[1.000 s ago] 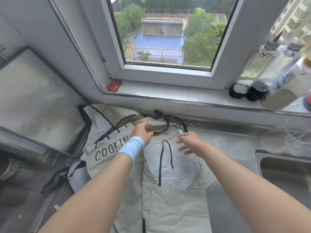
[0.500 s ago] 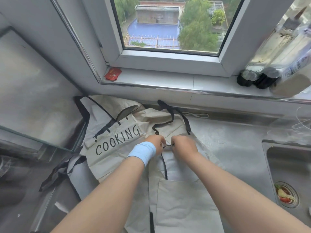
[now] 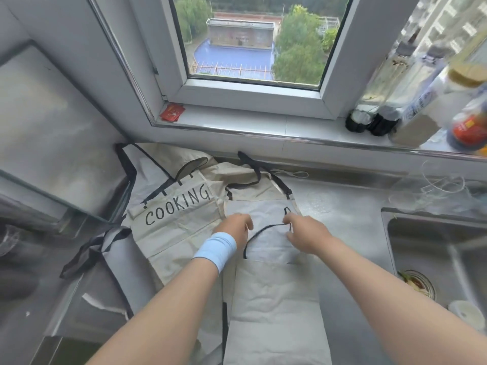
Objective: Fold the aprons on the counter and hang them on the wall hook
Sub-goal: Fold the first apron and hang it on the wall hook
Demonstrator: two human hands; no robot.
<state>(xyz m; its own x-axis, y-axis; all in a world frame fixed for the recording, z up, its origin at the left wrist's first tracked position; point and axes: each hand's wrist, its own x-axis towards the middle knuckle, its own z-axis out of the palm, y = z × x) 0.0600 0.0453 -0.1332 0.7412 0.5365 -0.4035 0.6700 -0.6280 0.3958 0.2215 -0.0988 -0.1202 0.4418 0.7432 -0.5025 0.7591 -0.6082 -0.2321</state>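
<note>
My right hand (image 3: 308,233) seems to pinch the black tie (image 3: 266,227), which arcs left toward my left hand (image 3: 234,229), grip unclear, atop the apron (image 3: 274,293) lying lengthwise toward me on the counter (image 3: 350,206).

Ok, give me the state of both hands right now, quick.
Left hand: fingers curled over the apron; whether it grips anything cannot be told.
Right hand: pinches the black tie string.
</note>
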